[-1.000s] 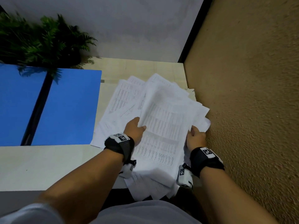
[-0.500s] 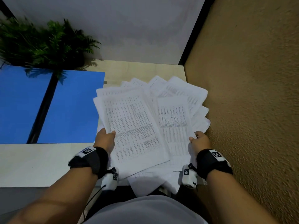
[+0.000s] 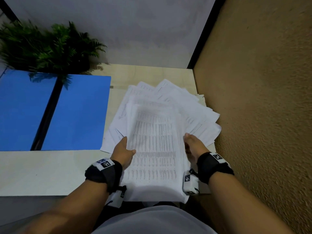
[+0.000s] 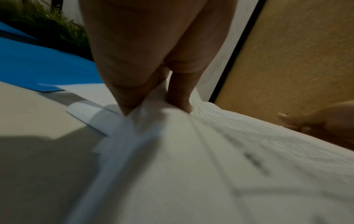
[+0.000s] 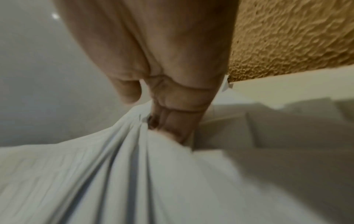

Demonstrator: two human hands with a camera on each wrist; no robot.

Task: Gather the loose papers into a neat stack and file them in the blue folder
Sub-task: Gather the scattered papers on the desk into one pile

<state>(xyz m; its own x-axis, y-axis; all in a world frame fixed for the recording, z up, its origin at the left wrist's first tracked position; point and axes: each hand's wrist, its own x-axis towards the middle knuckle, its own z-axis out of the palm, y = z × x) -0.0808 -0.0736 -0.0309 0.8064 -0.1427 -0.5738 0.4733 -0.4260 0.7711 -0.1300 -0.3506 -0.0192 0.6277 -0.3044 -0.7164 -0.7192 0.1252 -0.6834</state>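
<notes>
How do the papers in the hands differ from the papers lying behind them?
The held papers are bunched together, gripped by the left hand and right hand; the loose papers lie fanned on the table, untouched. Both are white printed sheets.

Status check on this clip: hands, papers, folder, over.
Left hand and right hand grip opposite edges of the white printed paper bundle. Loose sheets fanned beneath, unstacked. Open blue folder lies left, nothing blocking it.
</notes>
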